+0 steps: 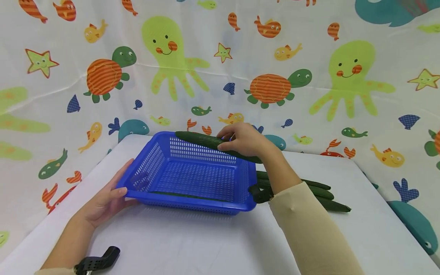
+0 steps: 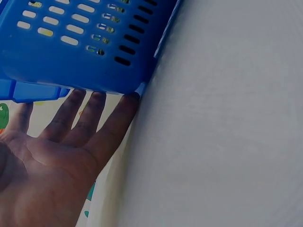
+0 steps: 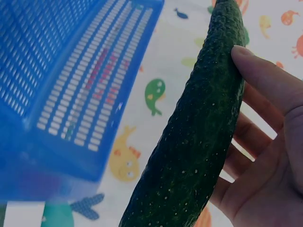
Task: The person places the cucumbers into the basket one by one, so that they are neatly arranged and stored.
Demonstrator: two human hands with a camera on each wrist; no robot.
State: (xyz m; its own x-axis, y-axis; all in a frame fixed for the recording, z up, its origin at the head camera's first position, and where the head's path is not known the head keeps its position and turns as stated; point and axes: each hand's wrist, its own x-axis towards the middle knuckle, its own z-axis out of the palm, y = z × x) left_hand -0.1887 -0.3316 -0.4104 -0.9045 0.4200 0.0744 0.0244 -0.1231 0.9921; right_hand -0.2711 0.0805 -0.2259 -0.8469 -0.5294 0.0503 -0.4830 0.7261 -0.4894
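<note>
My right hand (image 1: pixel 242 139) grips a dark green cucumber (image 3: pixel 189 127) by its middle, thumb on one side and fingers on the other. It is held above the back right part of a blue plastic basket (image 1: pixel 203 201), its left tip over the back rim. Another cucumber (image 1: pixel 187 196) lies inside along the front wall, mostly hidden by the rim. At the basket's left end, my left hand (image 1: pixel 106 200) touches the outside with spread, fairly straight fingers (image 2: pixel 116 127). In the head view its thumb lies at the front left corner of the rim.
Several more cucumbers (image 1: pixel 331 204) lie on the white table (image 1: pixel 165 244) right of the basket, partly behind my right forearm. A curtain (image 1: pixel 220 107) printed with sea animals hangs behind the table. Each wrist wears a black camera mount (image 1: pixel 99 261).
</note>
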